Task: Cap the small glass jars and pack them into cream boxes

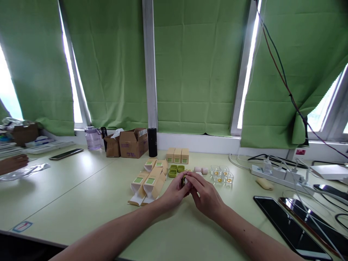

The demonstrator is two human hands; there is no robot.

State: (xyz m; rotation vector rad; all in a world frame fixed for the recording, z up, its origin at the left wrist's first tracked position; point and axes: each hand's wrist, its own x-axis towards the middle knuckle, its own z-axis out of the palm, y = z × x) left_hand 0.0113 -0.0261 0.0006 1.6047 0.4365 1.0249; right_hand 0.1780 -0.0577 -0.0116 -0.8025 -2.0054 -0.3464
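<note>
My left hand [176,189] and my right hand [206,193] meet over the table, fingers closed round a small dark olive-green thing [183,180]. Fingers cover most of it, so its kind is unclear. Just behind them stand several small olive-green square cups [172,173], with small pink pieces [201,169] to their right. Further right is a group of clear cups [229,177] with gold-coloured bottoms. Left of my left hand lie several opened cardboard boxes [152,182] with green labels and flaps out. Three closed boxes [177,156] stand in a row behind.
Brown cartons [133,143], a black cylinder [152,142] and a purple bottle [92,138] stand along the back. A power strip [280,175] with cables and a tablet [288,224] lie right. At far left, another person's hand [13,164] is near a plastic bag [25,172].
</note>
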